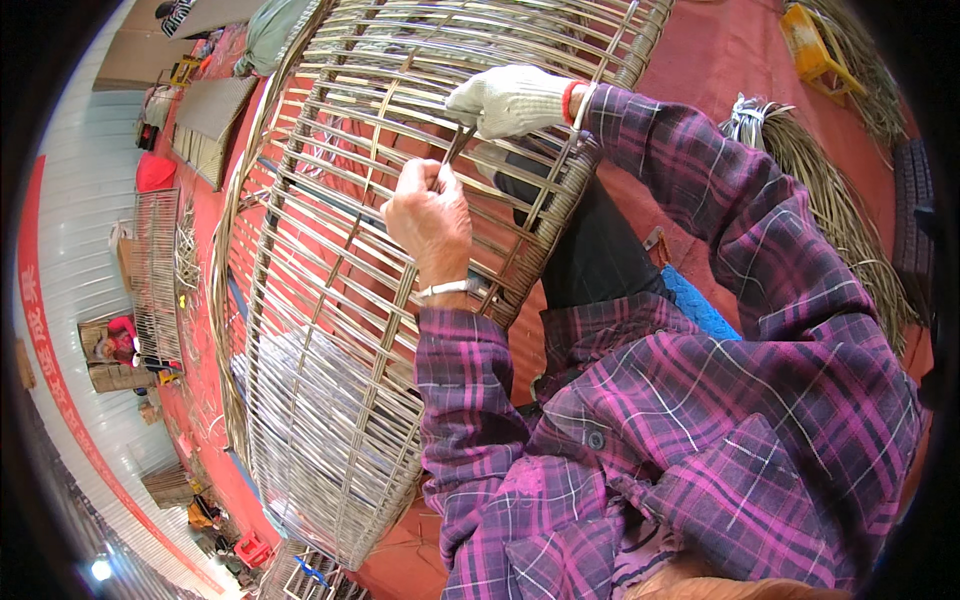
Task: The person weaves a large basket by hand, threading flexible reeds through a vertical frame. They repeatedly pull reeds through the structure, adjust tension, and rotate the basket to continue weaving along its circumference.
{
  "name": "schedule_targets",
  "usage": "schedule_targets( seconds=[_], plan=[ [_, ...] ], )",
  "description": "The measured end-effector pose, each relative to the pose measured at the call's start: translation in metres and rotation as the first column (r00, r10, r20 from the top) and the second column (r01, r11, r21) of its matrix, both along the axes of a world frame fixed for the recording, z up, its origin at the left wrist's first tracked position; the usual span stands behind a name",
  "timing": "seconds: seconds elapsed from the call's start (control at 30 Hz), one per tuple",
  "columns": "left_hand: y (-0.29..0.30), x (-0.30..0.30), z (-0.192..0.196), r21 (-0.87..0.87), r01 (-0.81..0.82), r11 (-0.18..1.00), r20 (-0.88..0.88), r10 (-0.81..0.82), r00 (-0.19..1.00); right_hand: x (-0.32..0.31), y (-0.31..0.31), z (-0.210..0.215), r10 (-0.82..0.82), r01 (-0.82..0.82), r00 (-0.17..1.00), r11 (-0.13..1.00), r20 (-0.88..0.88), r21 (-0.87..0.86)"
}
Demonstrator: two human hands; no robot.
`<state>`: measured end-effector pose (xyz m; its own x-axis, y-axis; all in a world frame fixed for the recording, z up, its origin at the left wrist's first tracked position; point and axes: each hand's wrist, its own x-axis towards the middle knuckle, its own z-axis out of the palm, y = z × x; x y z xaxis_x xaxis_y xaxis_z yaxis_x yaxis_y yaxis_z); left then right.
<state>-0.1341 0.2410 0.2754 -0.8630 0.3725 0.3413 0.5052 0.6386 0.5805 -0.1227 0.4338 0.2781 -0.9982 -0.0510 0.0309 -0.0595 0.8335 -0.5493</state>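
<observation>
A large openwork wicker frame (345, 255) of pale and brown rods spans the view in front of me, tilted, its thick woven rim (560, 200) towards my body. Over its rods, my bare left hand (430, 215) is closed in a pinch on the lower end of a short, dark, narrow piece (459, 144); its exact kind does not show. My right hand (512, 101), in a white knitted glove with a red cuff, is curled around the upper end of that piece. Both hands are close together near the rim.
Bundles of long wicker rods (820, 190) lie on the red floor at right, near a yellow plastic stool (820, 50). A blue padded seat (697, 303) is beside my leg. At far left stand another wicker panel (157, 275) and a person in red (122, 342).
</observation>
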Motion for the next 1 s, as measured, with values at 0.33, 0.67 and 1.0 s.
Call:
schedule_targets(
  seconds=[0.33, 0.67, 1.0],
  plan=[
    [0.029, 0.000, -0.017, 0.303, 0.048, 0.952, 0.061, -0.070, 0.996, -0.004, 0.043, 0.015, 0.334, -0.186, 0.931, 0.782, 0.149, -0.595],
    [0.046, -0.009, 0.016, 0.140, 0.236, 0.962, -0.209, -0.204, 0.956, 0.008, 0.108, 0.069, 0.137, -0.166, 0.952, 0.982, -0.274, -0.086],
    [0.052, -0.014, 0.028, 0.602, 0.124, 0.789, 0.354, -0.403, 0.844, 0.032, 0.060, 0.042, -0.170, 0.126, 0.985, 0.686, 0.010, -0.717]
  ],
)
